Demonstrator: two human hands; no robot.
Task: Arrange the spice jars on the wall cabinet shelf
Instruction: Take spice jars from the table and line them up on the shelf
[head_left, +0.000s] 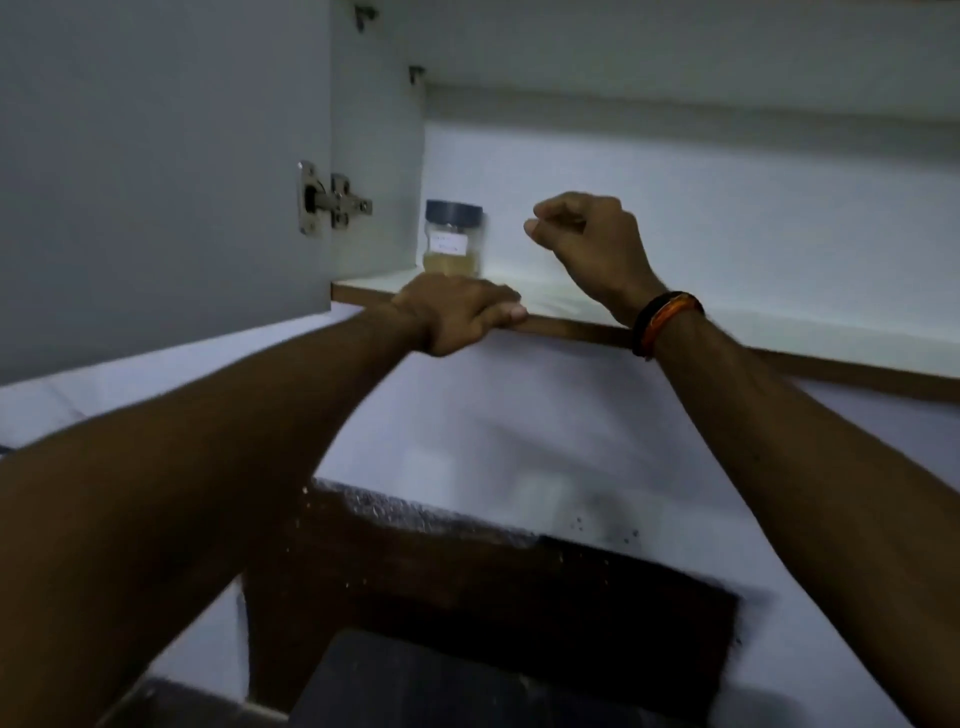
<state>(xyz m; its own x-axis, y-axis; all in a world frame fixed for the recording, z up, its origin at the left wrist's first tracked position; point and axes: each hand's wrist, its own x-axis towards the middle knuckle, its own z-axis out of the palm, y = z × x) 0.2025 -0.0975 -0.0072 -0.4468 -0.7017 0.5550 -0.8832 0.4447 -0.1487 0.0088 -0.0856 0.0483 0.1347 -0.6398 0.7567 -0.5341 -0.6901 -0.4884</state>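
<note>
- The left hand (460, 312) rests on the shelf's front edge (582, 328), fingers curled over the lip and thumb along the front, gripping it as a brace.
- The right hand (587, 234) hovers above the shelf board with fingers curled in, holding nothing; a band (667, 319) circles its wrist.
- One spice jar (453, 237) stands upright in the far left corner, just beside the cabinet side wall (376, 156) and well apart from the right hand.
- The step in hand appears to be fetching another jar; setting it close beside the first, label forward, would keep the row tidy.
- The open door (156, 171) hangs left; keep elbows off it.
</note>
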